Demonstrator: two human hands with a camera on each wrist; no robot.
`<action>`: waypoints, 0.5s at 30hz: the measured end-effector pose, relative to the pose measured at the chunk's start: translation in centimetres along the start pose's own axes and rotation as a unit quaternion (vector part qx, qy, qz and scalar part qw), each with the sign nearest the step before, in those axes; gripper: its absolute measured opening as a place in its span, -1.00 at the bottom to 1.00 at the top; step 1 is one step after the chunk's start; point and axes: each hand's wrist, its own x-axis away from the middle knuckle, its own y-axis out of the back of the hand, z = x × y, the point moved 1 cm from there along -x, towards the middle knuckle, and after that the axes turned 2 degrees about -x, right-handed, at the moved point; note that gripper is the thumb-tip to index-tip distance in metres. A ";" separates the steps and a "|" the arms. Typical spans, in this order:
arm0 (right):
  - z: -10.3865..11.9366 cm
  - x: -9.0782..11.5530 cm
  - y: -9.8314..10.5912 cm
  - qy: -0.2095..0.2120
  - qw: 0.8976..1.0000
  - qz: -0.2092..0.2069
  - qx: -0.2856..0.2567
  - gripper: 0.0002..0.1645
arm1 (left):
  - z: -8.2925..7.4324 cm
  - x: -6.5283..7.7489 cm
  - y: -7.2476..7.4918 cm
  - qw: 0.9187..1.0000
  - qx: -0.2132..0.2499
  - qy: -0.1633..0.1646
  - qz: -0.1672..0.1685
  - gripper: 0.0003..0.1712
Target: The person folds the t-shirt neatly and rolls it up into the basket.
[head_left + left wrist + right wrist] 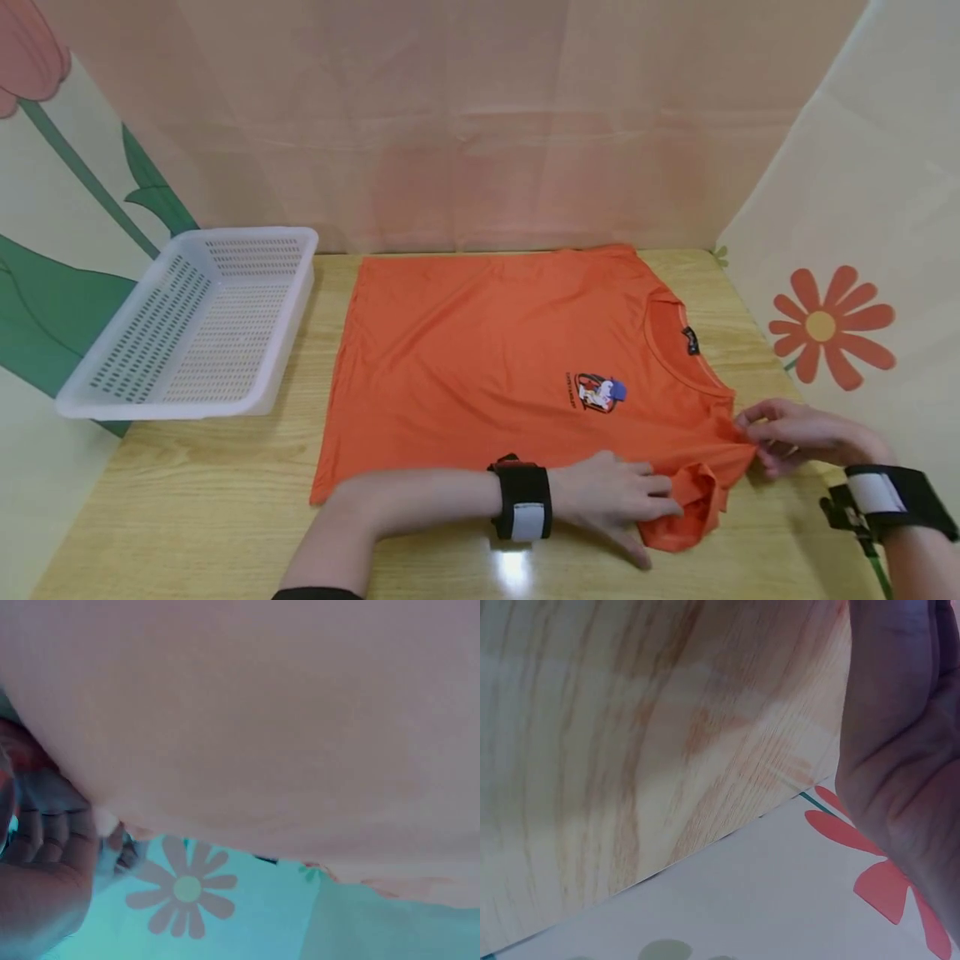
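An orange T-shirt (pixel 465 350) lies spread on the wooden table, collar to the right, with a small printed figure on its chest. Its near sleeve is bunched up. My left hand (pixel 611 496) rests on that sleeve, fingers extended over the cloth and thumb apart on the table side. At the shoulder beside the collar, my right hand (pixel 798 433) pinches the shirt's edge and draws it to a point. The shirt fills most of the left wrist view, where the left hand's fingers (pixel 56 836) show at the left. The right wrist view shows the right palm (pixel 907 750); its fingertips are out of frame.
A white perforated plastic basket (pixel 258 367) stands on the left of the wooden table (pixel 187 492). A pinkish cloth (pixel 465 125) hangs behind the table. Flower-printed sheets cover both sides, with a red flower (pixel 821 327) near the right hand.
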 end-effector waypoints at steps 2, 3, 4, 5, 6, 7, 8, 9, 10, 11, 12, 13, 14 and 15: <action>-0.1 0.0 0.0 -0.007 1.000 0.000 -0.004 -0.52 | -0.3 -0.2 -0.5 1.000 -0.022 -0.003 -0.007 -0.31; -0.2 0.0 0.0 -0.009 1.000 0.001 -0.006 -0.53 | -0.5 -0.3 -0.7 0.999 -0.030 -0.005 -0.012 -0.40; -0.2 -0.1 0.0 -0.010 1.000 0.002 -0.006 -0.54 | -0.6 -0.3 -0.8 0.999 -0.037 -0.010 -0.020 -0.48; -0.2 0.0 -0.1 -0.013 1.000 0.000 -0.008 -0.55 | -0.6 -0.4 -0.8 0.999 -0.035 -0.015 -0.027 -0.55; -0.2 0.0 -0.1 -0.013 1.000 -0.001 -0.009 -0.55 | -0.6 -0.4 -0.7 0.999 -0.021 -0.019 -0.033 -0.60; -0.2 0.0 -0.1 -0.013 1.000 -0.001 -0.010 -0.55 | -0.6 -0.4 -0.5 0.999 0.002 -0.026 -0.040 -0.64; -0.2 0.1 -0.1 -0.012 1.000 -0.001 -0.010 -0.55 | -0.5 -0.4 -0.3 0.998 0.028 -0.032 -0.048 -0.65; -0.2 0.1 -0.1 -0.010 1.000 0.001 -0.009 -0.55 | -0.3 -0.3 0.1 0.996 0.064 -0.037 -0.056 -0.67; -0.2 0.3 -0.1 -0.007 1.000 0.001 -0.008 -0.54 | -0.1 -0.2 0.4 0.991 0.108 -0.041 -0.067 -0.68; -0.2 0.4 0.0 -0.005 1.000 0.003 -0.006 -0.53 | 0.1 0.0 0.7 0.984 0.155 -0.045 -0.078 -0.70; -0.3 0.5 0.0 -0.001 1.000 0.006 -0.003 -0.52 | 0.3 0.2 1.1 0.975 0.198 -0.048 -0.090 -0.71; -0.4 0.7 0.1 -0.003 1.000 0.004 -0.003 -0.49 | 0.6 0.5 1.4 0.967 0.230 -0.054 -0.099 -0.73; -0.5 0.9 0.1 -0.004 1.000 0.004 -0.004 -0.45 | 0.7 0.8 1.7 0.960 0.256 -0.056 -0.099 -0.73; -0.6 1.0 0.1 -0.005 1.000 0.005 -0.007 -0.44 | 0.9 1.0 1.9 0.956 0.272 -0.061 -0.091 -0.74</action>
